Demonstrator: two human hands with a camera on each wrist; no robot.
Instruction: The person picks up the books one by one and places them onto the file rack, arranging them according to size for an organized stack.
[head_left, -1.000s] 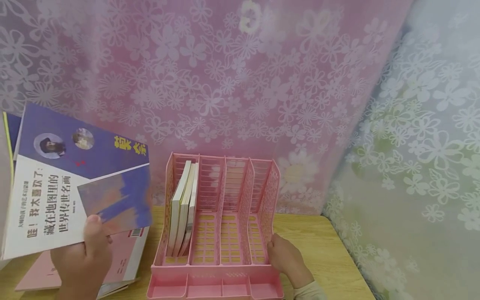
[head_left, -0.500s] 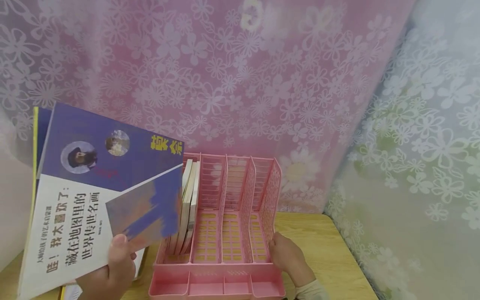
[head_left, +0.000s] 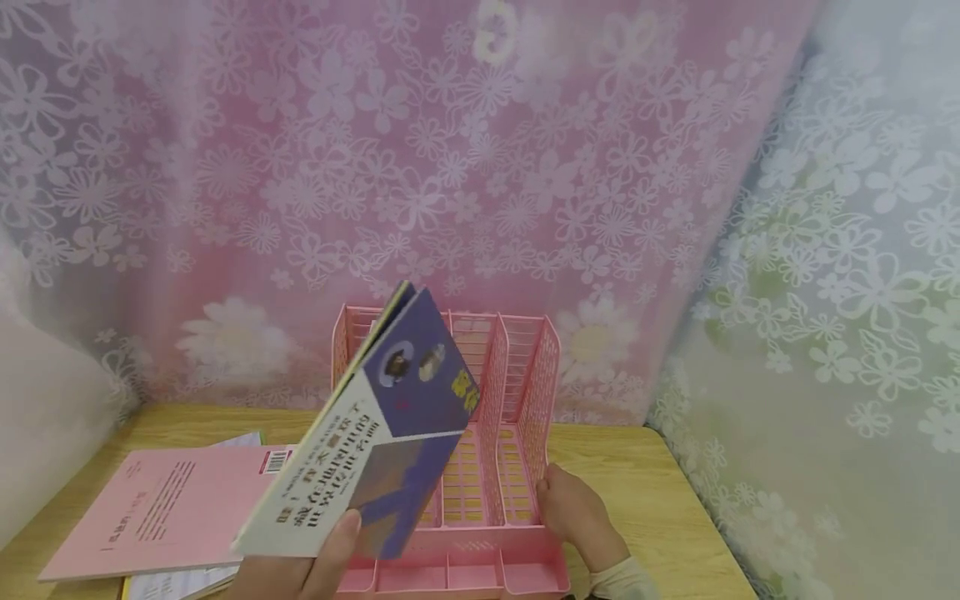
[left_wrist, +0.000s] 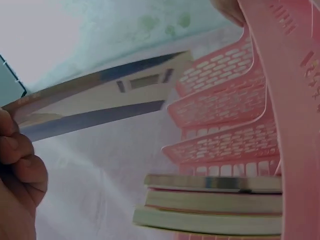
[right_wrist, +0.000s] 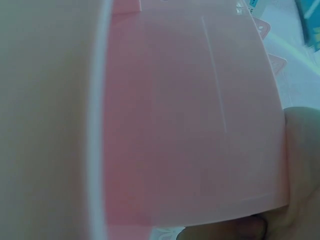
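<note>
Left hand (head_left: 307, 575): fingers grasping a purple-and-white paperback (head_left: 382, 442), thumb laid across its front cover. A second book (head_left: 400, 298), showing a yellow edge, sits directly behind it in the same grasp. Both are tilted and held up in front of the left part of a pink plastic desk organizer (head_left: 517, 542), hiding much of its left side in the head view.

Right hand (head_left: 570, 508): fingers clasping the front edge of the organizer's right side wall; a pale sleeve (head_left: 622, 581) shows at the wrist.

The organizer stands on a wood-grain table (head_left: 637, 475). It has perforated dividers, with small open trays along the front. The left wrist view records three books (left_wrist: 215, 201) standing side by side in the end slot, on the side away from the right hand.

To the left of the organizer, a pink book (head_left: 180, 508) with a barcode on its cover lies flat on other printed matter (head_left: 180, 581). Behind the table hangs a pink floral curtain (head_left: 450, 167); a pale floral one (head_left: 855, 333) hangs at the right.
</note>
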